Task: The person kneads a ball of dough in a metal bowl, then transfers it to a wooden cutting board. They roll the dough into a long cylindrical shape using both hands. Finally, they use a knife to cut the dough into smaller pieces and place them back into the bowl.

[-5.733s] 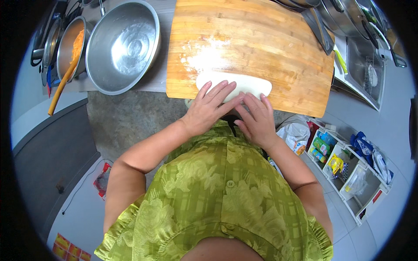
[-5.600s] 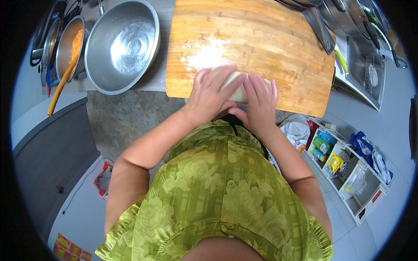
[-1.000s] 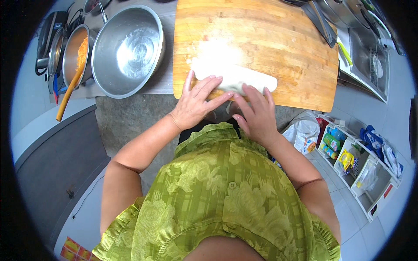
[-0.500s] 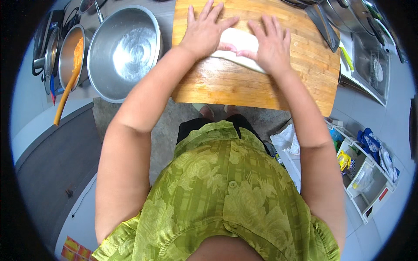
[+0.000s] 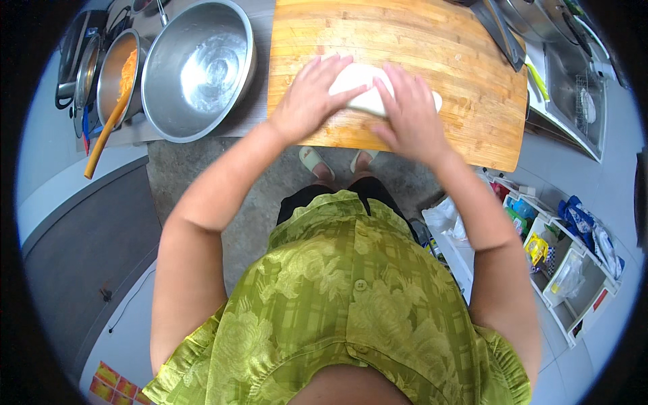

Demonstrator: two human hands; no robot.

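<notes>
A grey bench (image 5: 244,111) runs across the top of the frame, and a large wooden board (image 5: 476,131) fills its upper middle. The board's front edge slants slightly down to the right and juts past the bench, above the grey floor (image 5: 209,202). From the head view, white dough (image 5: 361,75) lies on the board at upper centre, well in from the left and right edges and nearer the front one. Its right end shows as a rounded tip; where its left end stops under the hand I cannot tell.

The left hand (image 5: 307,94) lies over the dough's left part, palm down, its grip spread and loosely bent. The right hand (image 5: 408,111) covers the right part in the same way, somewhat blurred. Neither grip is closed around the dough; a white stretch shows between them.

A strip of wood separates the hands from the front edge, and a broad stretch of it runs from the dough to the dark flat tool (image 5: 498,37) at the board's upper right corner. At upper left a steel bowl (image 5: 169,94) stands just beside the board, next to a smaller pot (image 5: 110,71) whose wooden handle (image 5: 108,137) sticks out past the bench edge. The sink (image 5: 559,77) is at upper right.
</notes>
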